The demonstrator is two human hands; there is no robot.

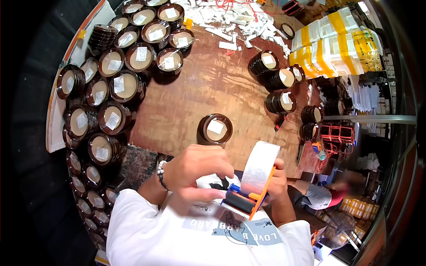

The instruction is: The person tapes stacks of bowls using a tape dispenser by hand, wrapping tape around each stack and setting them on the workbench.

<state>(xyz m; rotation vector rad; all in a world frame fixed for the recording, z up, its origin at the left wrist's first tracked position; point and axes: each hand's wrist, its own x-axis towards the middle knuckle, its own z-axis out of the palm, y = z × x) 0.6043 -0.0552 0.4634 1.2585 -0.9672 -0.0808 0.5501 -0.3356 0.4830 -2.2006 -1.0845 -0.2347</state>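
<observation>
In the head view, my right hand (277,179) grips a tape dispenser (239,200) with an orange side, a blue front, a black roller and a toothed edge. A wide roll of clear tape (261,167) sits on it. My left hand (202,173), with a beaded bracelet at the wrist, is at the dispenser's front. Its fingers are bent, and its thumb lies near the blue part, apart from the fingers. Whether it touches the tape's end is unclear. Just beyond my hands stands a dark brown round dish stack (216,127) with a white label on top.
Many labelled stacks of brown dishes (124,86) crowd the left side. More dish stacks (279,77) stand at the right. White foam scraps (248,22) cover the table's far end, near foam boxes with yellow tape (333,44). Another person (324,195) is at the lower right.
</observation>
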